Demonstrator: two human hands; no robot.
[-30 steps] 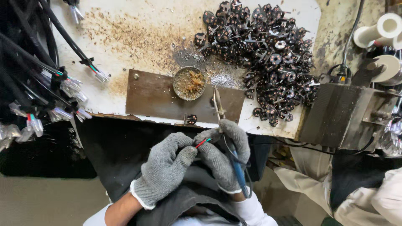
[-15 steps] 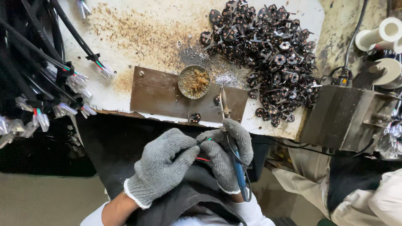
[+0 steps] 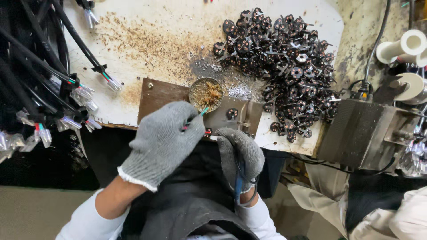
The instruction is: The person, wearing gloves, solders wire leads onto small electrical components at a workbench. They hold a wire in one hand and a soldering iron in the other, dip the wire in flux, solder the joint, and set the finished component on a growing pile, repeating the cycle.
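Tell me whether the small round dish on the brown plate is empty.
No: the round dish holds a brownish-orange paste, and the left hand dips wire tips into it.

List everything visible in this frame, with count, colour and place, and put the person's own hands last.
small dish: one, metal, brownish contents, on the brown plate
brown plate: one, at the bench's near edge
small black parts: a heap, too many to count, right of the dish
cable bundles: several, black, coloured wire ends, left side
metal box: one, grey, right edge
white spools: at least two, upper right
left hand: grey glove, holds thin wires reaching into the dish
right hand: grey glove, grips a blue-handled tool
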